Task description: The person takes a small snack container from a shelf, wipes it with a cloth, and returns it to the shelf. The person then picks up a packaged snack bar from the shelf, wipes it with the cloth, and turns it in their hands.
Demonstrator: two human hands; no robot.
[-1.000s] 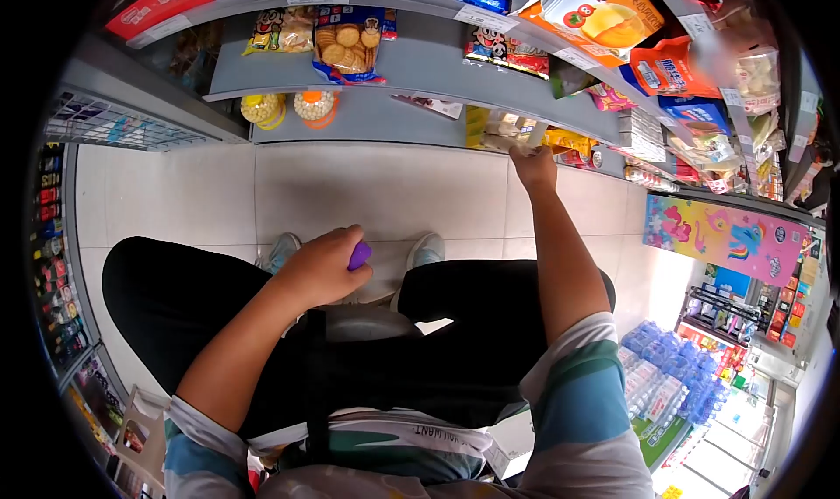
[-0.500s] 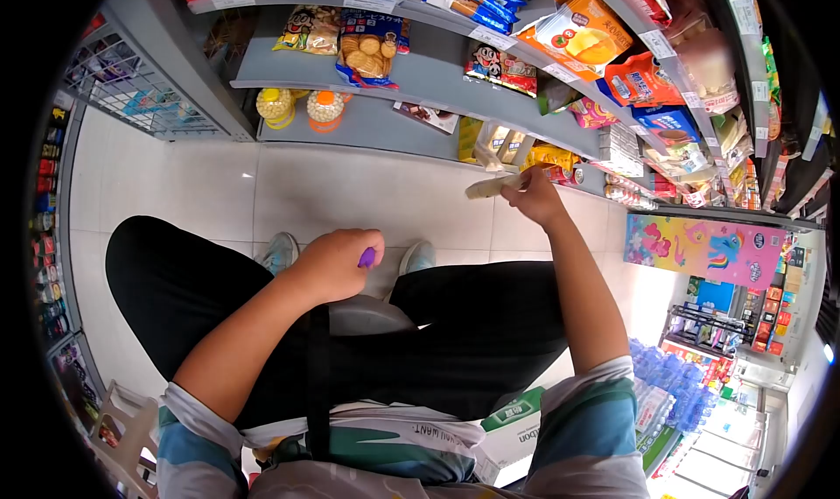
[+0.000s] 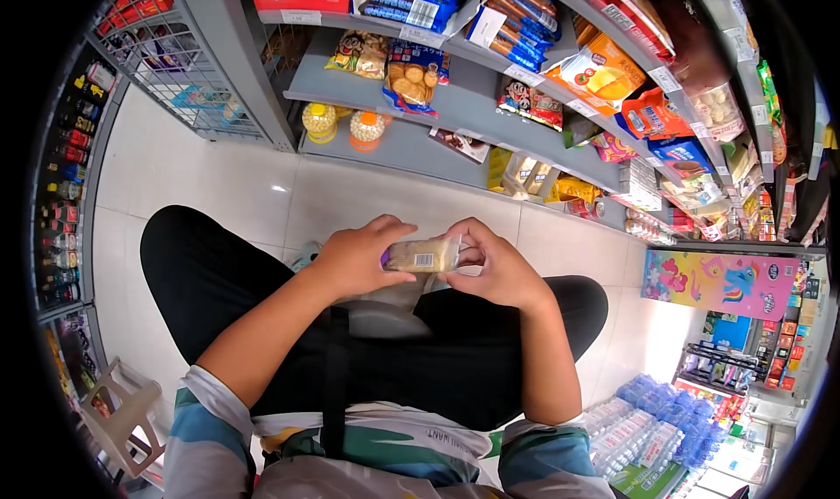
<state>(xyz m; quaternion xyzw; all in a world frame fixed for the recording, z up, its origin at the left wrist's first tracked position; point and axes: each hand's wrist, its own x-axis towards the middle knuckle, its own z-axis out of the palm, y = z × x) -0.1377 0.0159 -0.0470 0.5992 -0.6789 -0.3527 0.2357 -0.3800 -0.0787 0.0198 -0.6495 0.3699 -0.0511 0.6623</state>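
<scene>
A small clear-wrapped snack packet [image 3: 423, 256] with a pale yellowish filling and a barcode label is held between my two hands, above my lap. My right hand [image 3: 495, 268] pinches its right end by the wrapper. At the other end, the thumb and fingers of my left hand [image 3: 357, 256] curve around the packet. A small purple object [image 3: 385, 258] shows at my left palm, mostly hidden by the hand and packet; its kind cannot be made out.
Grey shelves [image 3: 350, 92] of bagged snacks stand ahead. On the bottom shelf, similar pale packets [image 3: 528, 173] sit beside yellow bags [image 3: 573, 189]. A beige plastic stool [image 3: 122, 416] is at lower left. Shrink-wrapped bottles [image 3: 652, 425] are stacked at lower right.
My right hand has brought the packet back from the lower shelf to my left hand. The left hand has loosened from a fist and now meets the packet's left end.
</scene>
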